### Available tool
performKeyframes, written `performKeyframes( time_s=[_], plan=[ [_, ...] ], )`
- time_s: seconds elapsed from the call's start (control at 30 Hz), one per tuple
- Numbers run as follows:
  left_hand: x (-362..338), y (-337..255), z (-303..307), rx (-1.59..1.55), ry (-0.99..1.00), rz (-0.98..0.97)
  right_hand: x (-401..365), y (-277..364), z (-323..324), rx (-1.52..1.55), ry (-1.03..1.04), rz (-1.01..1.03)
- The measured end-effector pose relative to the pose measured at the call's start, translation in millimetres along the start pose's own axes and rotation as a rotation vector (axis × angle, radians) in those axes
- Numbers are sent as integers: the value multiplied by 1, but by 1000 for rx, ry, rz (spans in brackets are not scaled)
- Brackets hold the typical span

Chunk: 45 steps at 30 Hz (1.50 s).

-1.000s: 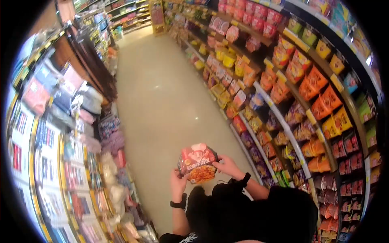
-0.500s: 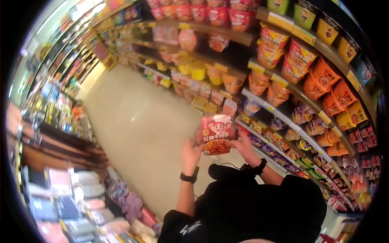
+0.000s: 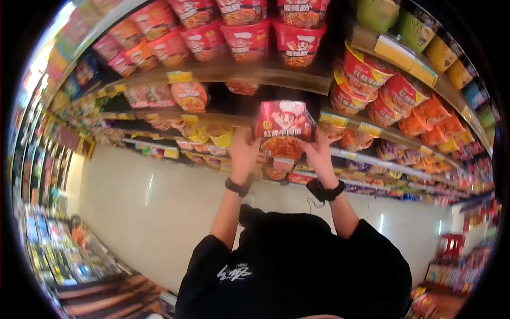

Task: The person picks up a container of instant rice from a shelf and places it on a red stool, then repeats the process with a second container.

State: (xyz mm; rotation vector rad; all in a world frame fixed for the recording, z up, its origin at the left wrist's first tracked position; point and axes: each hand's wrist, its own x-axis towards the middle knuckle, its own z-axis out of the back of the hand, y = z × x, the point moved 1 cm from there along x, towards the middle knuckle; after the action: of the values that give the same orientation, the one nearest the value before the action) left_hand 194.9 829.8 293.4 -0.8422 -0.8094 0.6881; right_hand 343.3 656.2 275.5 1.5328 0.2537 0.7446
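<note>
A red package of instant beef rice (image 3: pixel 285 130), printed with a cartoon chef and Chinese characters, is held in front of the shelves with its printed face toward me. My left hand (image 3: pixel 244 155) grips its left side, thumb along the edge. On the right side, my right hand (image 3: pixel 320 157) has its fingers closed round the other edge. Both wrists wear dark bands. Behind the package lies a dark gap in the shelf, beneath a wooden shelf board (image 3: pixel 212 77). An orange-red bowl (image 3: pixel 189 97) stands to the left of that gap.
Stacked red noodle cups (image 3: pixel 243 42) fill the shelf above. Red and yellow noodle bowls (image 3: pixel 366 69) stand to the right. Below me is a pale tiled floor (image 3: pixel 143 186), with wooden display boards (image 3: pixel 111 297) at the lower left and a red stool-like object (image 3: pixel 451 244) at the right.
My view has turned from along the aisle to face the shelves. Both hands have raised the package from above the floor to the shelf gap, still gripping it at both sides.
</note>
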Motion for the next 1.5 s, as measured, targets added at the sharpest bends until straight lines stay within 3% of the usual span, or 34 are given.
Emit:
performKeyframes(
  time_s=[0.03, 0.07, 0.1, 0.2, 0.27, 0.33, 0.4, 0.47, 0.57, 0.67, 0.7, 0.8, 0.9, 0.93, 1.0, 1.07, 1.1, 1.2, 1.27, 1.3, 1.43, 1.5],
  plan=[
    [17, 5, -3, 42, 16, -85, 8, 17, -7, 93, -19, -56],
    [34, 7, -5, 78, 32, -174, 17, 11, -12, -19, -86, -23],
    [49, -2, -3, 24, 114, -85, 25, 8, -17, -132, -156, 3],
    [89, 0, -2, -128, 162, -61, 52, 23, -36, -89, -237, -15],
    [111, 17, -7, -184, 223, -42, 65, 57, -59, 134, -209, -10],
    [127, 29, -13, -250, 330, -77, 80, 29, -56, -267, -308, 62],
    [138, 37, -18, -279, 432, -83, 81, 56, -69, -664, -362, 88],
    [151, 39, -21, -350, 510, -71, 91, 41, -70, -680, -457, 98],
    [165, 53, -32, -439, 784, 94, 93, 38, -78, -646, -434, 23],
    [162, 22, -9, -560, 812, 326, 103, 22, -76, -542, -435, -52],
    [168, 31, -19, -535, 855, 237, 105, 12, -73, -597, -443, -32],
    [167, 40, -22, -565, 961, 394, 98, -8, -72, -603, -465, -26],
    [153, 49, -23, -537, 779, 293, 91, -10, -78, -390, -490, 19],
    [150, 51, -24, -625, 839, 381, 87, -9, -85, -292, -498, 37],
    [146, 36, -12, -794, 958, 564, 86, 11, -93, -107, -458, -115],
    [145, 32, -15, -842, 990, 452, 89, 11, -90, 122, -386, -259],
    [147, 31, -20, -861, 1009, 395, 96, -36, -70, -137, -344, -87],
    [152, 41, -44, -960, 971, 431, 112, 4, -96, 128, -313, -122],
    [160, 57, -64, -972, 945, 410, 126, -22, -91, 108, -332, -91],
    [165, 47, -64, -949, 877, 434, 127, -8, -96, 252, -326, -208],
    [174, 50, -85, -881, 771, 494, 153, -50, -78, 127, -287, -165],
    [174, 41, -83, -821, 720, 544, 151, -33, -82, 229, -253, -110]
  ],
)
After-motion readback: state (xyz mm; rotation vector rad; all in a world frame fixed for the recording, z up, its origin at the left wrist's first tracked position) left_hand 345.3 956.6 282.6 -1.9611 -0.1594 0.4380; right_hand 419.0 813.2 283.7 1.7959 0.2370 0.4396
